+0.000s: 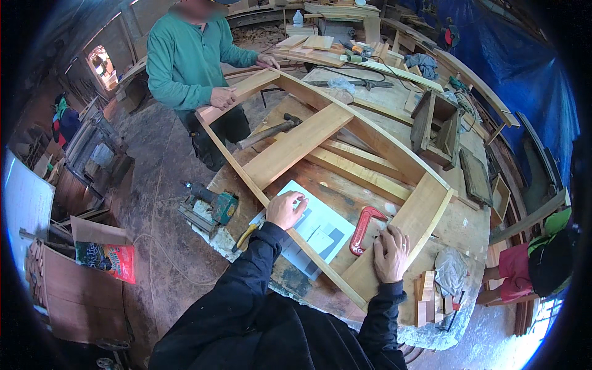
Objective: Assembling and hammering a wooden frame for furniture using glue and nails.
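A pale wooden frame (298,144) with a crosspiece lies slantwise over the workbench. My left hand (287,209) is closed over its left side rail, fingers curled toward the inside. Flat on the near end board (425,206) rests my right hand (391,253), fingers loosely spread. A printed drawing sheet (322,229) lies under the frame, beside my left hand. Between my hands sits a red clamp (362,230). Across the bench a co-worker in a green shirt (185,58) has both hands on the frame's far end.
Left of the frame are a teal power tool (224,208), a yellow-handled tool (245,237) and a hammer (271,131). Small wood blocks (425,297) and a plastic bag (451,270) lie at the near right. A wooden box (436,126) stands farther right. Another person (517,271) is at the right edge.
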### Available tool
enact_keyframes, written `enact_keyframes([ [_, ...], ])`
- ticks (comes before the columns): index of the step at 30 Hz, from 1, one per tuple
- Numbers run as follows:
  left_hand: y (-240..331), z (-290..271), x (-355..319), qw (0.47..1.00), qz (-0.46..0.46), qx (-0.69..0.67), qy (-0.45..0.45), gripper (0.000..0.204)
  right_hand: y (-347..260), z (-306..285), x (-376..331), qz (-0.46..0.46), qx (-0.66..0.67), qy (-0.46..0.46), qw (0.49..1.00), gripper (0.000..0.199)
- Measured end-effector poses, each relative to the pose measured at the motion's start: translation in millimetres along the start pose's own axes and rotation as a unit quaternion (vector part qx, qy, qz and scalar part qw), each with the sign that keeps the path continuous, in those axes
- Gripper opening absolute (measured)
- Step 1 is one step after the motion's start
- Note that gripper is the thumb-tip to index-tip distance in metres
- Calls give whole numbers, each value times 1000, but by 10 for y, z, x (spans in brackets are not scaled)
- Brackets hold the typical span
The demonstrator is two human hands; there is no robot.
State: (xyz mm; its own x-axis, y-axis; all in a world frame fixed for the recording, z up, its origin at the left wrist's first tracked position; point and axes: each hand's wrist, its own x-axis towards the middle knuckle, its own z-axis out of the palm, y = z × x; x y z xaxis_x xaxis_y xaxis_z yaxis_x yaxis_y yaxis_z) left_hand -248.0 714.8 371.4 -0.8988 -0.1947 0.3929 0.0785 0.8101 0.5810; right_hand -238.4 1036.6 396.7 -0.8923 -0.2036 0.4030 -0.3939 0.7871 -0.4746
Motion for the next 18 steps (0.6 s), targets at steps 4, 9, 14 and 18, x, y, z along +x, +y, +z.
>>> enact_keyframes([
  [4, 8, 1, 3, 1000, 7, -2, 9, 19, 17, 8, -3, -3, -4, -1, 1000, 29],
  [9, 22, -2, 6, 1000, 6, -5, 6, 19, 20, 3, -3, -5, -3, -1, 1000, 29],
  [14, 7, 1, 1, 1000, 12, 5, 10, 20, 9, 0, -6, -6, 0, -1, 1000, 29],
  [18, 17, -7, 0, 1000, 8, 8, 8, 20, -1, -9, 0, -3, 3, 1, 1000, 29],
])
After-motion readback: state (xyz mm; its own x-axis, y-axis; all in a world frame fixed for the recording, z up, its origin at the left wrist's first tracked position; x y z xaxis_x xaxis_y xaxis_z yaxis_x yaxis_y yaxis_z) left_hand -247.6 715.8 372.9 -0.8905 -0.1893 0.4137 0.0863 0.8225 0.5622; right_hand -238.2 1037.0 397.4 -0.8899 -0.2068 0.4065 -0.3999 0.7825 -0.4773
